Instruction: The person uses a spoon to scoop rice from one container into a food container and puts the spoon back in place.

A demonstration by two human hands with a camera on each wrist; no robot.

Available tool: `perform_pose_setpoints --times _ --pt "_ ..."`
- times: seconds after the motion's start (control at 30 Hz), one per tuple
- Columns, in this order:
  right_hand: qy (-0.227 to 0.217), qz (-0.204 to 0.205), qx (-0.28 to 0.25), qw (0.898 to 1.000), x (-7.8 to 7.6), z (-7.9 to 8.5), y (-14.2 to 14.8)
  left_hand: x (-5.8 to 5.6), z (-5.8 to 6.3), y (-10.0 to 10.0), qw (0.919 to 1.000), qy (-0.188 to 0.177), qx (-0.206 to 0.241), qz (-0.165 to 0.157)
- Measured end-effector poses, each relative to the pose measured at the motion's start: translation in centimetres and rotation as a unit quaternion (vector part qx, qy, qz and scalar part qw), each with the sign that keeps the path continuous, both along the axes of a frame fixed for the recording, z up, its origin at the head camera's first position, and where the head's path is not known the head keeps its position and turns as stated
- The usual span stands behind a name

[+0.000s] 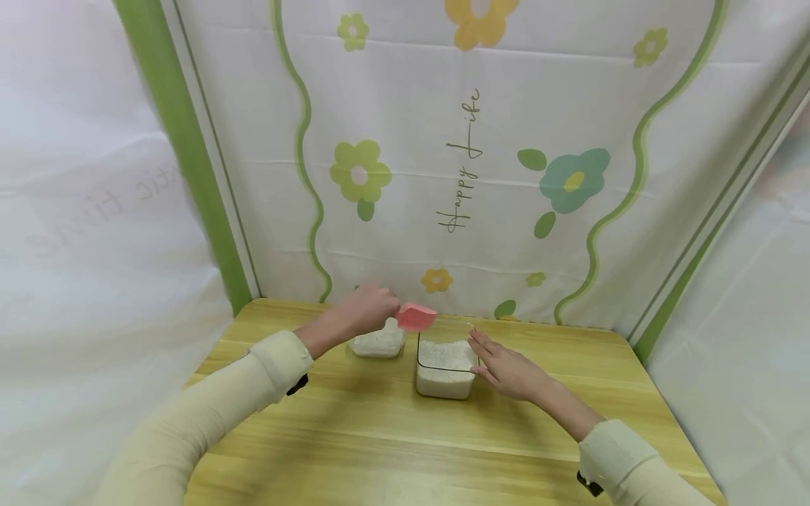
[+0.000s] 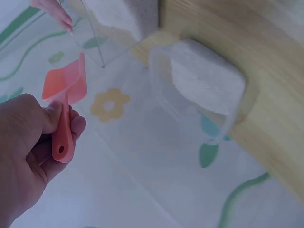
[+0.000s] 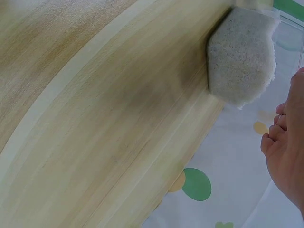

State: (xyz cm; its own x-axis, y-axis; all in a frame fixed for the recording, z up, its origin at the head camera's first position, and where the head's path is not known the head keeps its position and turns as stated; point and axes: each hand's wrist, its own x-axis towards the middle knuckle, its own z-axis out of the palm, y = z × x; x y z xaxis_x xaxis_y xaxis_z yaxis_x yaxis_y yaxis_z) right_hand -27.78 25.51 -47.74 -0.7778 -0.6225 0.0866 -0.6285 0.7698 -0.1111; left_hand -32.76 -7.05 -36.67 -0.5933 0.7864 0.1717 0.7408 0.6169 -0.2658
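My left hand (image 1: 370, 308) grips a pink scoop (image 2: 66, 85) by its handle, with the thumb lying along it. The scoop is raised above and beside the left rim of a clear square container (image 1: 444, 385) partly filled with white grains that look like rice (image 3: 242, 57). No grains show in the scoop from these angles. At that container's right side, my right hand (image 1: 509, 369) touches the wall with fairly straight fingers. Below my left hand stands a smaller clear tub (image 2: 204, 85), which also holds white grains; in the head view the hand partly covers it.
Both containers stand near the back edge of a wooden table (image 1: 354, 436). A white curtain (image 1: 405, 239) with flowers and lettering hangs right behind it, and more white sheeting (image 1: 95, 246) closes in the sides.
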Motion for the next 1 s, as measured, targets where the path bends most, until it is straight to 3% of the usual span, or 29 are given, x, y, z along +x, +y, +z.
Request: perform_pose_setpoints --times 0.13,0.27,0.53,0.7,0.83,1.0 --pt "0.0 -0.001 -0.001 1.0 0.0 -0.1 0.1 0.1 0.5 2.6 0.9972 0.047 -0.058 -0.008" --pt "-0.004 0.0 -0.001 1.0 -0.1 -0.2 0.2 0.0 -0.1 4.8 0.99 0.082 -0.114 -0.009" --pt "0.001 0.004 -0.004 1.0 -0.1 -0.1 0.2 -0.5 -1.6 7.9 0.9841 0.067 -0.164 -0.004" --pt "0.006 0.006 -0.005 1.0 -0.2 -0.1 0.4 -1.3 -2.5 9.1 0.9773 0.077 -0.197 -0.006" --pt "0.001 0.005 -0.005 1.0 -0.3 -0.2 0.4 -2.2 -3.4 9.8 0.9771 0.078 -0.198 -0.012" --pt "-0.003 0.003 -0.002 1.0 -0.4 -0.1 0.2 -2.9 -3.8 10.9 0.9723 0.082 -0.218 -0.015"
